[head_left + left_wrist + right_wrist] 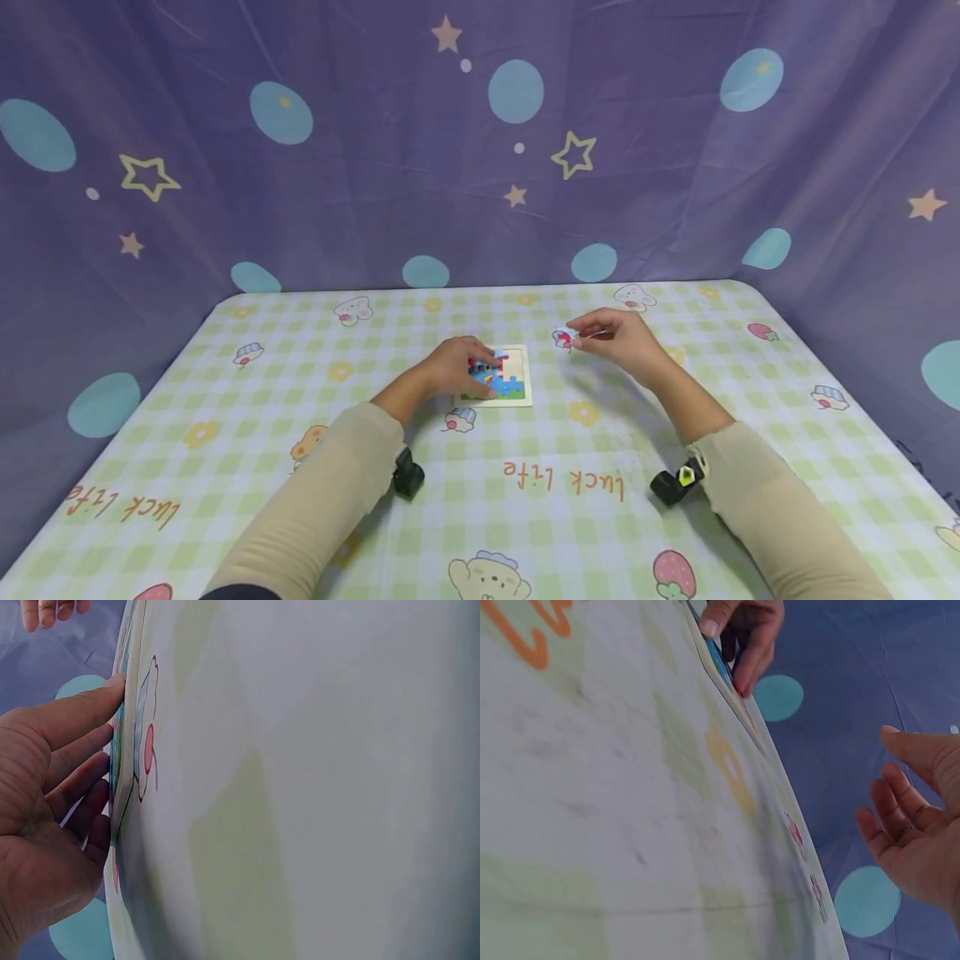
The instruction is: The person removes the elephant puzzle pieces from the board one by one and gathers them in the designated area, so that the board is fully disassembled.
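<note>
In the head view, a small square jigsaw puzzle (517,402) with a pale frame lies flat on the table. Blue, red and green picture pieces fill its left and lower parts; bare board shows at the upper right. My left hand (455,367) rests on its left side, thumb and fingers spread over the picture. My right hand (622,340) hovers above the table, right of the puzzle. In the right wrist view its fingers are loosely bent, with nothing visible in them. A small red-and-blue patch (564,338) appears by its fingertips; whether loose piece or cloth print, I cannot tell.
A green-and-white checked tablecloth (247,433) with printed cupcakes, flowers and lettering covers the table. Behind and beside it hangs a purple curtain (360,192) with stars and blue ovals. Two small reddish patches (819,898) show near the table's far edge in the right wrist view.
</note>
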### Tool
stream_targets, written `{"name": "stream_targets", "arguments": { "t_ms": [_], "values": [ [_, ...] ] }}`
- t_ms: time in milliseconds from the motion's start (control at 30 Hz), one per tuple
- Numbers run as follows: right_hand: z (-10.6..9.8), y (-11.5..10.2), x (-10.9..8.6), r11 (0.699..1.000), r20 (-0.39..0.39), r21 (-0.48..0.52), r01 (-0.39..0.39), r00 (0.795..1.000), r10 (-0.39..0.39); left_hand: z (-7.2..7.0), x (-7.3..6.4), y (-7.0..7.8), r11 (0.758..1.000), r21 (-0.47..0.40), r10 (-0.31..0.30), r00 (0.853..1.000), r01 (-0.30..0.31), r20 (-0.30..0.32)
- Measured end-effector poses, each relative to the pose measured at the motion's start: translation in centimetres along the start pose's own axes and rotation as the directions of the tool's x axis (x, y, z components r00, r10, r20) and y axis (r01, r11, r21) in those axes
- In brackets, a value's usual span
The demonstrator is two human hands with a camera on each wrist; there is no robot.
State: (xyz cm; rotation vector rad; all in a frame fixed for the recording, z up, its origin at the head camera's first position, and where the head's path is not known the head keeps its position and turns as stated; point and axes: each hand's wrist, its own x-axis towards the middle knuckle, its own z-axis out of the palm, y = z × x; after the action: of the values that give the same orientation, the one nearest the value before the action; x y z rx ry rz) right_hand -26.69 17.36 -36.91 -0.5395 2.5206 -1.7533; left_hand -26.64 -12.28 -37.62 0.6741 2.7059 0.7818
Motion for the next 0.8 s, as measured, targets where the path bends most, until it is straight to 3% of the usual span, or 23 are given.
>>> {"name": "stream_targets", "arguments": {
  "t_ms": [467, 800],
  "values": [
    [2.0, -1.0, -1.1, 0.986, 0.070, 0.149, -0.071, 0.996, 0.061, 0.0, 0.0, 0.1, 1.000, 0.001, 0.010, 1.000, -0.010, 0.005],
    [3.8, -1.4, -1.4, 0.991, 0.129, 0.121, -0.057, 0.991, 0.041, -0.1, -0.1, 0.2, 1.000, 0.004, 0.009, 1.000, -0.009, 0.003]
  ]
}}
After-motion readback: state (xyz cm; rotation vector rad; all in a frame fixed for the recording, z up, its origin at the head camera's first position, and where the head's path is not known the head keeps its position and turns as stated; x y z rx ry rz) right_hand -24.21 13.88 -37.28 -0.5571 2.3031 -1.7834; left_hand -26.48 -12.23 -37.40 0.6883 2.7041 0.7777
